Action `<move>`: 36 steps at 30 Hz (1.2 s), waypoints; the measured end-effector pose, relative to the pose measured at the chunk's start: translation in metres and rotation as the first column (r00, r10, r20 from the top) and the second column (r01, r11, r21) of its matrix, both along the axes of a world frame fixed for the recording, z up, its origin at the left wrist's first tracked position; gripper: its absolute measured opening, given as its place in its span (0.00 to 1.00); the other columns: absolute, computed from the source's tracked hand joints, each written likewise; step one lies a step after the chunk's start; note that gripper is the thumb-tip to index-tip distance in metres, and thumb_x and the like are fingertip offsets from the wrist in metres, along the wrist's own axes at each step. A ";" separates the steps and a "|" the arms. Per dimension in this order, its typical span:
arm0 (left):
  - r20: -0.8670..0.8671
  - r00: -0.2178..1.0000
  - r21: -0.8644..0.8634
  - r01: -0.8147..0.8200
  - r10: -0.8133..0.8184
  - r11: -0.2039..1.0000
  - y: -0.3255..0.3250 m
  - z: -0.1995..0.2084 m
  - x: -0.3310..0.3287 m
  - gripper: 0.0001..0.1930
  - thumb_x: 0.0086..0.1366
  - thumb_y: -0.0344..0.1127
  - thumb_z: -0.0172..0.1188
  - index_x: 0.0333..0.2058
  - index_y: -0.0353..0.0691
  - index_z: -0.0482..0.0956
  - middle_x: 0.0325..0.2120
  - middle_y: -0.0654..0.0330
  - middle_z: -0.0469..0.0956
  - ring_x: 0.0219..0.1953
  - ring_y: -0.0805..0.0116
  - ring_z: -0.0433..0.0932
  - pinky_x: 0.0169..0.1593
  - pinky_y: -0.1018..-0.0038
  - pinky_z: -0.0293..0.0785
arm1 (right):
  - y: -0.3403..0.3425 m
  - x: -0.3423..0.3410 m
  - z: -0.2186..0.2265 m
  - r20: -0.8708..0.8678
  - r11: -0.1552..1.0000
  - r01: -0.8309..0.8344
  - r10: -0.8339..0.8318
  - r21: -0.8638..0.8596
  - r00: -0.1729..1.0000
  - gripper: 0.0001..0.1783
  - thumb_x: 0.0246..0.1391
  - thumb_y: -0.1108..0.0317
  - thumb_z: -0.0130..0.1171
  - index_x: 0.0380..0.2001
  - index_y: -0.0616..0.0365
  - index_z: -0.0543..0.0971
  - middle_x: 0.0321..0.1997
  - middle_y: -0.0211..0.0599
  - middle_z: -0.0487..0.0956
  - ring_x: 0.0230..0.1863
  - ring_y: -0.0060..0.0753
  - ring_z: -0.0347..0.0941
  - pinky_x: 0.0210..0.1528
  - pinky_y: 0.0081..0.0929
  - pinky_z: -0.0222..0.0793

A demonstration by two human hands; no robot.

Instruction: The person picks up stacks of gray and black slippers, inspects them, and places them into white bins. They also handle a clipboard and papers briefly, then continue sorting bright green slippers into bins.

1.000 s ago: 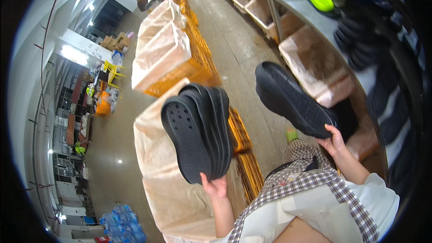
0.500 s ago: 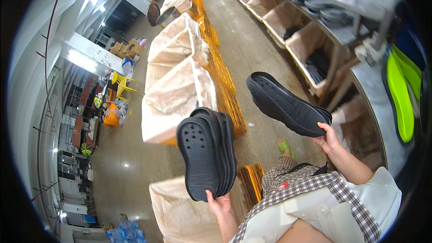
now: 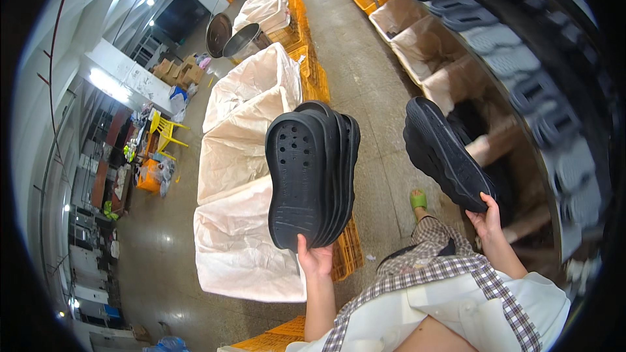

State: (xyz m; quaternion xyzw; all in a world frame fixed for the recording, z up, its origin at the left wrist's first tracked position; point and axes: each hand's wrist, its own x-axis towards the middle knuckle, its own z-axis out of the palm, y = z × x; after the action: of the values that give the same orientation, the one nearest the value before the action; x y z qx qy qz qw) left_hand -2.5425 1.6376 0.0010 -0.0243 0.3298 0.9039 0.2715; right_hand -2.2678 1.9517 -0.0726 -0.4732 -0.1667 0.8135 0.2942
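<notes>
Gripping with left-hand fingers (image 3: 302, 244) stacked black soles (image 3: 297, 179) near lined crates (image 3: 238, 248).
Also clutching black footwear (image 3: 445, 148) in the right hand (image 3: 486, 220).

Large footwear factory or workshop hall, shown by stacked black shoe pieces (image 3: 293, 169), rows of grey shoe parts (image 3: 486, 42) on the right, orange crates (image 3: 347, 253) with pale liners (image 3: 244, 238) along a hard-floored aisle (image 3: 378, 156), piled cardboard boxes (image 3: 179, 73) and bright lights (image 3: 107, 85) overhead.

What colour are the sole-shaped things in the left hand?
Black. The stack of black sole-shaped pieces in the left hand shows best in the head view.
</notes>
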 end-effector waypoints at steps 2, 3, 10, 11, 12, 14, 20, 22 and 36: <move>0.085 0.991 -0.034 -0.098 0.100 0.995 0.054 0.000 -0.046 0.29 0.62 0.48 0.53 0.58 0.39 0.61 0.56 0.54 0.66 0.55 0.55 0.67 0.56 0.58 0.66 | 0.058 -0.063 0.000 -0.076 1.000 -0.019 0.020 0.018 0.997 0.19 0.46 0.57 0.58 0.41 0.54 0.74 0.39 0.33 0.77 0.39 0.31 0.73 0.37 0.29 0.73; 0.080 0.991 -0.037 -0.109 0.112 0.993 0.072 0.006 -0.066 0.30 0.62 0.48 0.53 0.58 0.39 0.61 0.56 0.53 0.66 0.56 0.54 0.67 0.56 0.58 0.66 | 0.085 -0.095 0.004 -0.071 0.999 -0.046 0.047 0.011 0.996 0.19 0.46 0.58 0.58 0.41 0.55 0.74 0.40 0.34 0.77 0.40 0.32 0.73 0.36 0.29 0.73; 0.040 0.955 -0.160 -0.285 0.295 0.945 0.145 0.032 -0.245 0.31 0.62 0.50 0.53 0.58 0.37 0.60 0.57 0.54 0.65 0.57 0.55 0.66 0.58 0.60 0.65 | 0.241 -0.340 0.044 -0.041 0.970 -0.217 0.223 0.109 0.974 0.23 0.48 0.55 0.58 0.46 0.54 0.72 0.45 0.35 0.76 0.44 0.33 0.71 0.47 0.36 0.67; 0.044 0.944 -0.156 -0.317 0.327 0.936 0.150 0.029 -0.266 0.31 0.62 0.50 0.53 0.58 0.37 0.60 0.57 0.54 0.65 0.57 0.55 0.66 0.58 0.60 0.65 | 0.257 -0.373 0.046 -0.040 0.965 -0.238 0.244 0.110 0.969 0.24 0.48 0.55 0.58 0.47 0.54 0.71 0.45 0.35 0.76 0.45 0.34 0.71 0.48 0.38 0.66; 0.045 0.933 -0.152 -0.346 0.356 0.926 0.157 0.023 -0.290 0.32 0.62 0.50 0.53 0.58 0.37 0.60 0.57 0.54 0.65 0.57 0.56 0.66 0.58 0.60 0.65 | 0.273 -0.411 0.046 -0.070 0.963 -0.253 0.260 0.094 0.963 0.23 0.49 0.56 0.58 0.47 0.55 0.71 0.45 0.36 0.75 0.43 0.33 0.72 0.45 0.36 0.69; 0.037 0.921 -0.140 -0.380 0.388 0.914 0.175 0.010 -0.343 0.32 0.62 0.49 0.54 0.59 0.37 0.59 0.58 0.54 0.63 0.57 0.56 0.65 0.58 0.60 0.64 | 0.302 -0.491 0.045 -0.065 0.964 -0.253 0.258 0.075 0.964 0.23 0.49 0.56 0.58 0.46 0.56 0.71 0.43 0.36 0.76 0.40 0.32 0.74 0.40 0.32 0.73; 0.047 0.888 -0.093 -0.452 0.458 0.887 0.227 0.004 -0.494 0.32 0.62 0.49 0.54 0.59 0.38 0.59 0.58 0.54 0.63 0.57 0.57 0.65 0.58 0.60 0.63 | 0.355 -0.700 0.089 -0.090 0.955 -0.260 0.274 0.143 0.958 0.23 0.49 0.57 0.59 0.45 0.59 0.71 0.41 0.38 0.77 0.38 0.33 0.75 0.37 0.31 0.76; 0.100 0.859 -0.100 -0.494 0.502 0.864 0.242 0.006 -0.552 0.31 0.62 0.49 0.53 0.59 0.38 0.60 0.57 0.54 0.65 0.56 0.57 0.66 0.57 0.61 0.63 | 0.382 -0.772 0.109 -0.048 0.932 -0.325 0.336 0.158 0.940 0.22 0.49 0.57 0.58 0.43 0.60 0.72 0.38 0.39 0.77 0.35 0.33 0.76 0.34 0.28 0.78; -0.051 0.560 -0.051 -0.828 0.827 0.558 0.355 0.004 -0.729 0.31 0.62 0.47 0.54 0.58 0.33 0.59 0.57 0.51 0.64 0.56 0.56 0.66 0.58 0.62 0.63 | 0.500 -1.313 0.151 0.227 0.307 -0.658 0.770 0.687 0.596 0.19 0.45 0.67 0.60 0.42 0.59 0.71 0.34 0.32 0.78 0.30 0.22 0.76 0.27 0.21 0.75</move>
State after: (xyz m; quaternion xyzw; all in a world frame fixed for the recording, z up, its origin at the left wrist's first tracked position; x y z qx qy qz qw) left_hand -3.2716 1.9921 0.0048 -0.1758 0.3140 0.9138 -0.1884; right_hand -3.5807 2.4516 0.0781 -0.1342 -0.6377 0.7551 0.0711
